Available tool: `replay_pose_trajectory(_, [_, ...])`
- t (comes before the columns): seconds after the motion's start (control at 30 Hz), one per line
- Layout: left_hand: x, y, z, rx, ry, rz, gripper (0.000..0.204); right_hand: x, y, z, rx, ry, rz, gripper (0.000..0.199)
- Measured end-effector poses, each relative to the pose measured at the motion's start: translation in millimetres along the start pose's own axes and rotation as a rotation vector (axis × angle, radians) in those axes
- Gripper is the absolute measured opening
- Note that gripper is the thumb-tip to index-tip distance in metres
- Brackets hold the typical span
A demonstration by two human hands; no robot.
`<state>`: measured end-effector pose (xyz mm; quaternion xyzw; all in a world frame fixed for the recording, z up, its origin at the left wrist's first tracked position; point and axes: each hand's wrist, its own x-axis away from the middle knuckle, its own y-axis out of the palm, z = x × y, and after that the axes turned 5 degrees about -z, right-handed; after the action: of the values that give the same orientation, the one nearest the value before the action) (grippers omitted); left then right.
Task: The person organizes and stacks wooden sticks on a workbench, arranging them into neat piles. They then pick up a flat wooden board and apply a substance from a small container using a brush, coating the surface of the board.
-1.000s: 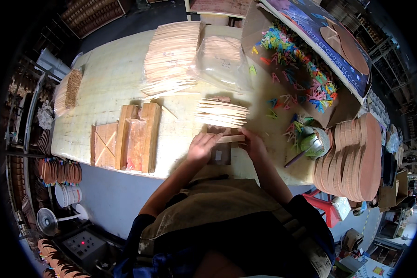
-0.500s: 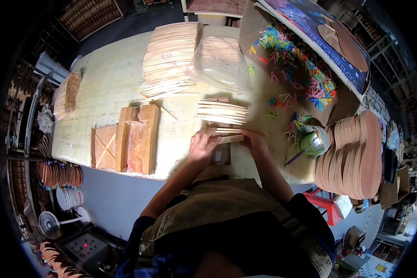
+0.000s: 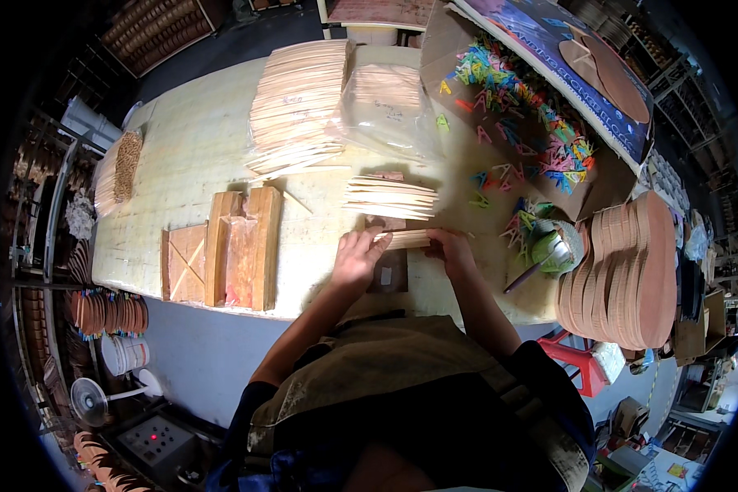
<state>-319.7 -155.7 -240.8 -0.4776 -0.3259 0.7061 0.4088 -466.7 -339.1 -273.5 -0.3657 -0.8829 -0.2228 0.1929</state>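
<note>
Gripping a small bundle of thin wooden strips (image 3: 407, 239) at centre frame, the left hand (image 3: 357, 257) and right hand (image 3: 453, 251) close on its two ends. Since a second ago, the bundle has dropped nearer the dark block (image 3: 389, 271), below the fanned strip pile (image 3: 389, 198).

Even, bright light from overhead falls on the pale worktop (image 3: 180, 156), which is the brightest area and slightly washed out at its far end. Shadows are soft and short, pooling just under the wooden blocks (image 3: 242, 246) and the hands. The clear plastic bag (image 3: 389, 102) carries a faint sheen. The fisheye bends straight edges strongly toward the rim, and a black vignette rings the picture. The left shelves sit dim. Fine detail is soft throughout.
</note>
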Motion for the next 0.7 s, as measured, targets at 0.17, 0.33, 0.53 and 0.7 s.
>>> replay_pose_trajectory(0.17, [4.3, 0.3, -0.4, 0.057, 0.032, -0.009, 0.039, -6.3, -14.1, 7.5, 0.062, 0.018, -0.094, 0.023])
replay_pose_trajectory(0.33, [5.4, -10.3, 9.7, 0.071, 0.020, -0.050, 0.043, -6.0, 7.7, -1.6, -0.123, 0.059, -0.097, 0.033])
replay_pose_trajectory(0.53, [8.3, -6.3, 8.7, 0.098, -0.017, -0.036, 0.039, -19.6, 16.6, 1.6, -0.048, -0.013, 0.041, 0.035])
replay_pose_trajectory(0.7, [7.6, -6.7, 13.3, -0.101, -0.008, 0.000, 0.039, -15.4, 0.4, 7.3, 0.117, -0.049, 0.075, 0.025])
